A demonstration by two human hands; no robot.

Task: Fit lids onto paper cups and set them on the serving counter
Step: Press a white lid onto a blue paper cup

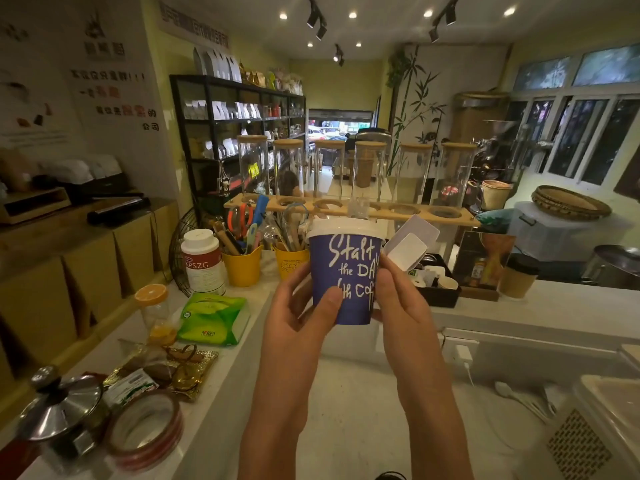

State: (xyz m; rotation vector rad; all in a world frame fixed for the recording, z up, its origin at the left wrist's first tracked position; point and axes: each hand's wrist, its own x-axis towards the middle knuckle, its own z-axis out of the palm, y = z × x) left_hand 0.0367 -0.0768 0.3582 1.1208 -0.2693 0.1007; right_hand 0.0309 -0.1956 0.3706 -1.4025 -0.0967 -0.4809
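A blue paper cup [349, 268] with white lettering is held up in the middle of the view, upright, with a white lid [343, 228] sitting on its rim. My left hand [304, 306] wraps its lower left side, thumb across the front. My right hand [401, 303] grips its right side. The cup hangs in the air above the white serving counter [519, 310]. Farther right on that counter stands a brown paper cup [519, 277] with a black lid.
Yellow utensil pots [242, 268], a white canister [202, 261] and a green packet [211, 317] line the left counter, with tape rolls [145, 431] and a kettle [59, 410] nearer. A black organiser tray [440, 285] and a rack of glass jars [349, 209] stand behind the cup.
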